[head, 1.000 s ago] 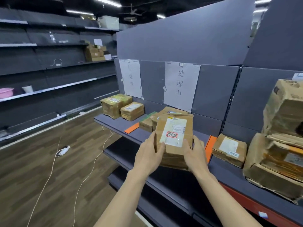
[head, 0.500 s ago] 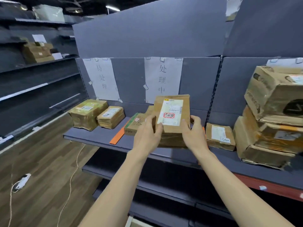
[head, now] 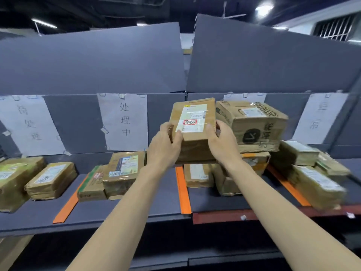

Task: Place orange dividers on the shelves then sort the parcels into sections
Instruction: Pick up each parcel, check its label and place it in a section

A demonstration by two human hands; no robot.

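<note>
Brown parcel (head: 192, 132) at frame centre clasped between our left hand (head: 166, 146) and right hand (head: 221, 142), fingers wrapped on its sides, orange divider (head: 183, 189) just below.

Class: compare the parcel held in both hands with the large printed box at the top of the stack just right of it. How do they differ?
The held parcel is raised off the shelf between left hand and right hand; the printed box rests on other parcels. The held parcel is smaller. Its label carries a red stamp; the printed box shows black printing. Both are brown cardboard.
</note>
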